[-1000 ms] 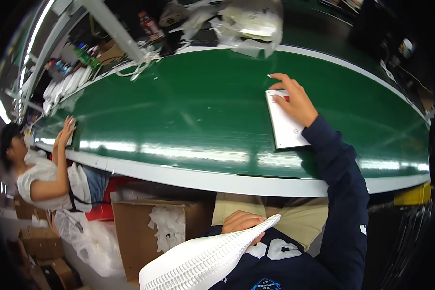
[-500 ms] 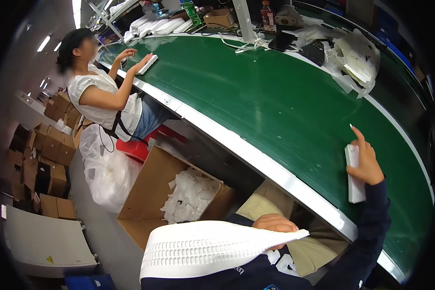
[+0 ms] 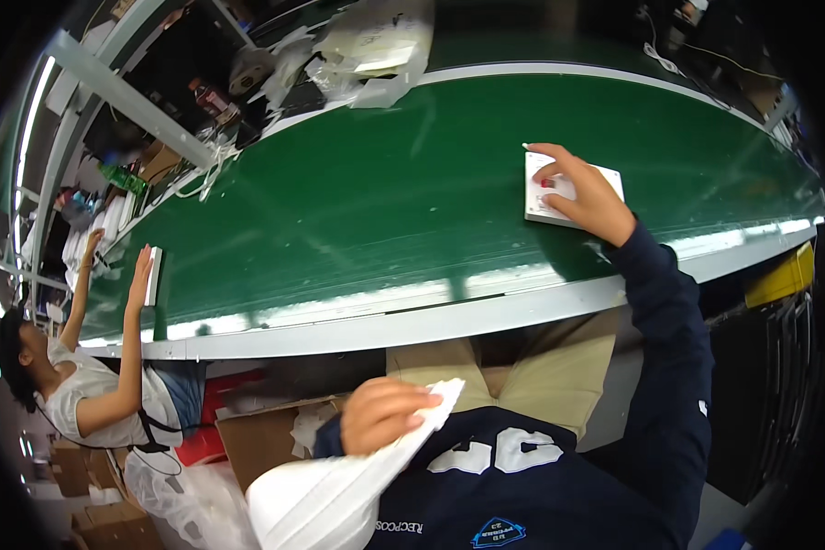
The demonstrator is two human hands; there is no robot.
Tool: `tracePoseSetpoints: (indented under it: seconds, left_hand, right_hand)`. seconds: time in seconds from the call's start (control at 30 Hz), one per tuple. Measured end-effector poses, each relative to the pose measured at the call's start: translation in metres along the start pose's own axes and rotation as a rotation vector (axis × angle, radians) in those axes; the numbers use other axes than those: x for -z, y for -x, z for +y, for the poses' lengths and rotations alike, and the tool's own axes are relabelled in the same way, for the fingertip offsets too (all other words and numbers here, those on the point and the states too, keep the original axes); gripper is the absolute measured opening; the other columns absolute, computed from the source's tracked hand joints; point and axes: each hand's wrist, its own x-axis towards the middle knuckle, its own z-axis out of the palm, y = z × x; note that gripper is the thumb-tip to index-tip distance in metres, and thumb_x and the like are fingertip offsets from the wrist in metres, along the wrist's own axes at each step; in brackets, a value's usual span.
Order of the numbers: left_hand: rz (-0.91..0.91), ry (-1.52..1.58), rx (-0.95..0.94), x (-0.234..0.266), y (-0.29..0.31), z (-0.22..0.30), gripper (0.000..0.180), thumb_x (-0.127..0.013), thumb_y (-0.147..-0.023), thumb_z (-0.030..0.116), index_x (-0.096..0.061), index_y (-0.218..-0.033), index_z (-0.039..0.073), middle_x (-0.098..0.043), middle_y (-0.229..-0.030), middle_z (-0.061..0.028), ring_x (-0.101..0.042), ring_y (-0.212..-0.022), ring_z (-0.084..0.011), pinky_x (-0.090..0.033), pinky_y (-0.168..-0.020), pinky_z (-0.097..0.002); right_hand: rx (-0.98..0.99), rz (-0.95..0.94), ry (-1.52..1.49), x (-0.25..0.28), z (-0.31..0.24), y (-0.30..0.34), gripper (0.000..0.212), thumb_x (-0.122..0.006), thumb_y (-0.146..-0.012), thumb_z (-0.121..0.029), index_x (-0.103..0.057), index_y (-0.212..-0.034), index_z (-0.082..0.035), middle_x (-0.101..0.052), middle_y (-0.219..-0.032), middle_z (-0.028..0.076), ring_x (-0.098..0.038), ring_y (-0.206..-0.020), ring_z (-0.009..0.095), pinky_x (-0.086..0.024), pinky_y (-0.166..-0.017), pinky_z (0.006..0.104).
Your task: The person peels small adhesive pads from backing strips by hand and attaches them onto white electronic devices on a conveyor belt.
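Note:
My right hand [image 3: 585, 197] is over a flat white rectangular box [image 3: 605, 183] on the green belt, with small round marks near its corners. Thumb and bent fingers close on the box's face around a small red spot; the index finger reaches toward its far left corner. What the red spot is, I cannot make out. Low in front of my body, my left hand [image 3: 383, 414] is closed on the narrow end of a white flexible sheet [image 3: 330, 486]. The sheet widens toward the lower edge of the picture.
A co-worker [image 3: 101, 385] at the left lays a hand on another white slab [image 3: 154, 277]. Plastic bags [image 3: 376, 46], a bottle [image 3: 213, 101] and a post [image 3: 133, 96] line the belt's far side. A carton [image 3: 257, 445] stands left of my knees; a yellow bin [image 3: 781, 275] is at the right.
The view has swung to the right. The white box, edge-on before, now shows its broad face, and my right fingers are over it. My left hand still grips the sheet, now more folded together.

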Motion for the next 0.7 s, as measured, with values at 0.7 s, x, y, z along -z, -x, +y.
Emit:
tracePoseSetpoints:
  seconds: [0.7]
  left_hand:
    - [0.067, 0.19, -0.094, 0.003, 0.029, 0.044, 0.017, -0.06, -0.084, 0.002, -0.048, -0.096, 0.003, -0.068, -0.094, -0.0176, -0.067, -0.084, -0.03, -0.054, -0.067, -0.034]
  right_hand:
    - [0.015, 0.2, 0.138, -0.037, -0.037, -0.008, 0.055, -0.065, -0.072, 0.008, -0.053, -0.121, -0.011, -0.058, -0.074, 0.004, -0.058, -0.073, 0.021, -0.047, -0.075, 0.0315]
